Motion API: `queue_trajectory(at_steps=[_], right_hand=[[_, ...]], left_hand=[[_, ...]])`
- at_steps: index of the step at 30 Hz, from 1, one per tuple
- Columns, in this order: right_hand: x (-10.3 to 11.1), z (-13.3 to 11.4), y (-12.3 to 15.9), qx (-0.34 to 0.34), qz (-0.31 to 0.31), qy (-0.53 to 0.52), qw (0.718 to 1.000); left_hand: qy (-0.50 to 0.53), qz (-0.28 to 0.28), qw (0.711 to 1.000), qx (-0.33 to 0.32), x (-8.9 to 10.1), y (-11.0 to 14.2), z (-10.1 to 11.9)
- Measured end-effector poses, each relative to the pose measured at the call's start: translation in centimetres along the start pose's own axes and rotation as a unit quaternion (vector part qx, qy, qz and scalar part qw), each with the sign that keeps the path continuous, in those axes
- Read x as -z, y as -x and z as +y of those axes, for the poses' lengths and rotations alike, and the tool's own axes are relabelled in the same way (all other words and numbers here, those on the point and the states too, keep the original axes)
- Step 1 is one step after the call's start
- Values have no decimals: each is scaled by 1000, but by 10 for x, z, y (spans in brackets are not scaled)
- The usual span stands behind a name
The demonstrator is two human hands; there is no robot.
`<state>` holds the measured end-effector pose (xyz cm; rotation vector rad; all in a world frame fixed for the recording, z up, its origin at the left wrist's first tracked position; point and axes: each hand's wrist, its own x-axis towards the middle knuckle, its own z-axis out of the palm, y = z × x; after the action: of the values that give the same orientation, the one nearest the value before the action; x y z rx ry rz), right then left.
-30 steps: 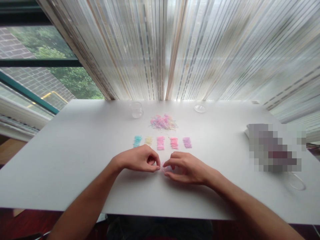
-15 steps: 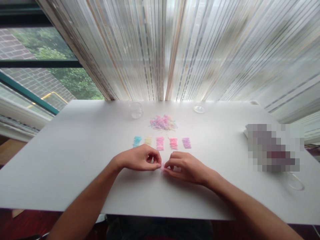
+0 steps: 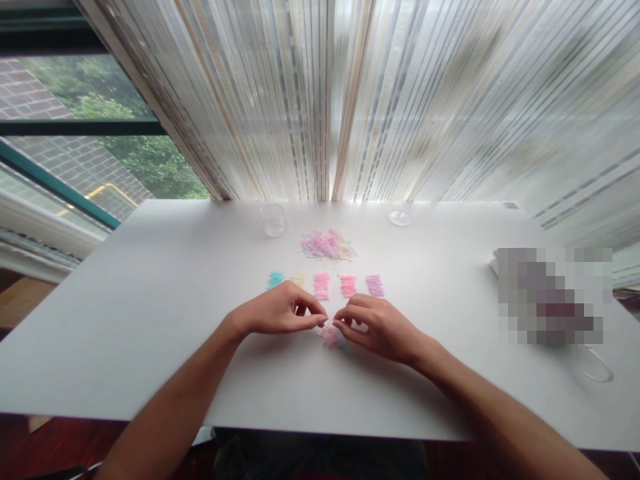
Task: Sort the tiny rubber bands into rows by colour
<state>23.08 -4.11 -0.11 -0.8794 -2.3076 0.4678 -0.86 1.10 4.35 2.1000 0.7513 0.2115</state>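
Above the middle of a white table, my left hand (image 3: 281, 311) has its thumb and forefinger pinched together. My right hand (image 3: 384, 328) faces it, fingertips also pinched, only a small gap away. Whatever either pinch holds is too small to make out. Just below the fingertips lies a small loose heap of pink and bluish thin pieces (image 3: 334, 337). Beyond the hands is a row of sorted bundles: turquoise (image 3: 275, 279), pale yellow (image 3: 298, 280), light pink (image 3: 322, 286), coral pink (image 3: 349, 286) and purple (image 3: 375, 285). My left hand partly covers the turquoise and yellow ones.
A larger mixed pastel pile (image 3: 327, 245) lies behind the row. Farther back stand a clear round container (image 3: 274, 221) and, to the right, a clear lid (image 3: 401, 218). A blurred-out object (image 3: 547, 297) with a white cord loop (image 3: 597, 365) rests on the table (image 3: 150, 320) at right.
Both hands have lifted slightly away from me, and the right fingertips have come off the small heap, which now shows more. The sorted bundles look the same.
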Motion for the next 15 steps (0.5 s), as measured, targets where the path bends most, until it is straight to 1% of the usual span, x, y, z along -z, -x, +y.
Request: queue_trajectory(at_steps=[8,15], right_hand=[[5,0,-2,-12,43,23,999],[5,0,-3,-7,55,33,998]], left_hand=[[8,70,997,-28,-3,-1,-3],[-4,108,993,-40,-4,-2,-5]])
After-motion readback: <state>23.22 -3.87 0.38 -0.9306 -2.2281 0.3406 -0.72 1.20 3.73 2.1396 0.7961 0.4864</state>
